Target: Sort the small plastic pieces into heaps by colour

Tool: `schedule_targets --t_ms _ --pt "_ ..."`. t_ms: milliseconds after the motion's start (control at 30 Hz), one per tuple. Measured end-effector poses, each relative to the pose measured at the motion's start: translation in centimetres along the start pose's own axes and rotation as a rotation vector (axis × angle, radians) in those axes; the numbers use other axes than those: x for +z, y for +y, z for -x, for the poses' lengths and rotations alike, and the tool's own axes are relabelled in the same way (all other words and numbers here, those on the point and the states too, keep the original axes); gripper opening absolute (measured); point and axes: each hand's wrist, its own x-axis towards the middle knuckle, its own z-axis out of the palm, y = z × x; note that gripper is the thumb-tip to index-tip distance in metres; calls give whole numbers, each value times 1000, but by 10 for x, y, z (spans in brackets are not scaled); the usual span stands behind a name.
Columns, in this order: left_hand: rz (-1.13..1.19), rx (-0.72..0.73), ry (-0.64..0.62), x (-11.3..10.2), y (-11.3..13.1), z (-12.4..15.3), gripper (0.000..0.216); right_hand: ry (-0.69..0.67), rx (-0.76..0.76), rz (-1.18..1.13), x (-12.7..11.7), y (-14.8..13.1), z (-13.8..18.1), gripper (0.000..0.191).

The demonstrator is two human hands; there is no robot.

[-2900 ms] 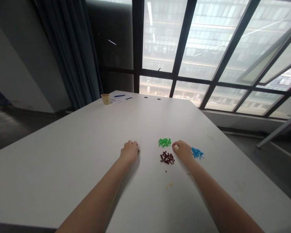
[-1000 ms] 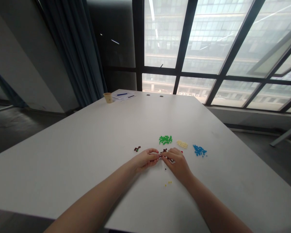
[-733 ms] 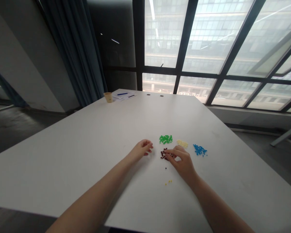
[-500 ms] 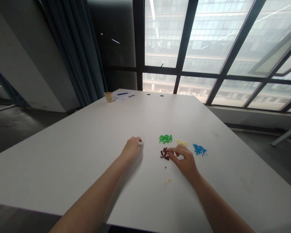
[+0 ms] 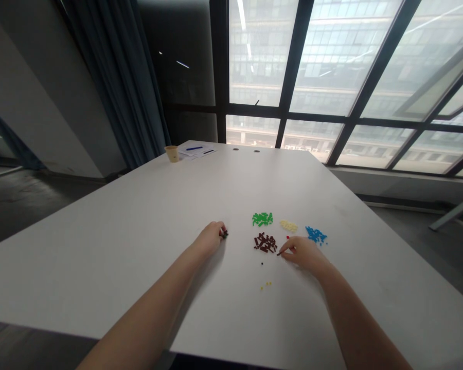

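My right hand pinches a small dark brown brick between thumb and fingertips, just right of the brown brick pile. Closed around a small dark piece, my left hand rests on the table to the left of the piles; the piece's exact kind is too small to make out. Behind the brown pile lie green bricks, pale yellow bricks and blue bricks. A red piece shows by my right fingers.
On the white table, a black piece and a few yellow pieces lie nearer to me. At the far left corner stand a paper cup and papers with a blue pen. Windows rise behind.
My right hand has drawn back from the brown pile, to the right and nearer, with a brown brick in its fingertips. The left hand has turned slightly, showing the dark piece it holds.
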Motion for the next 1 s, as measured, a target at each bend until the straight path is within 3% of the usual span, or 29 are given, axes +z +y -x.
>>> schedule_targets --t_ms 233,400,567,700,833,1000 --pt "-114 -86 52 -9 12 9 19 99 -25 58 6 -1 -2 4" --pt "-165 -54 55 -9 13 8 17 102 -38 69 12 -1 -2 6" --pt "97 151 47 4 20 6 22 156 -43 81 14 -5 -7 8" --pt "341 289 -20 14 37 16 20 184 -130 -68 7 -17 -8 12" --pt "549 331 -85 19 53 26 17 255 -234 -204 6 -38 -6 12" --pt "698 304 -132 20 56 27 21 306 -313 -212 15 -53 -3 12"
